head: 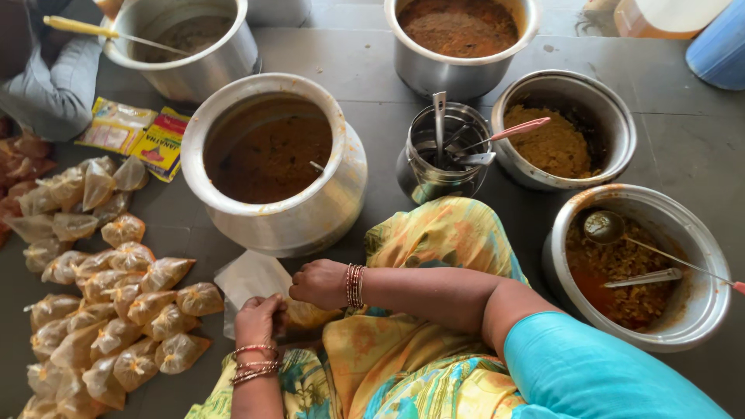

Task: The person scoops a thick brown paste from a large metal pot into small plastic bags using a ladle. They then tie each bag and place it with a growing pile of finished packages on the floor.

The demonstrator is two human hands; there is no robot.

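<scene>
Low in the middle of the frame, the left hand and the right hand are both curled shut on a filled plastic bag at the person's lap, beside a stack of clear empty bags. At lower left the tied food packets cover the floor – little free room there. Farther up, the big pot of brown gravy stands just above the hands, its rim near them, with a ladle holder to its right.

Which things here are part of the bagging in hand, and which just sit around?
In hand: left hand, right hand, small bag, plastic sheets, filled bags, big pot.
Lying about: packets, spoon tin, curry pot.
</scene>
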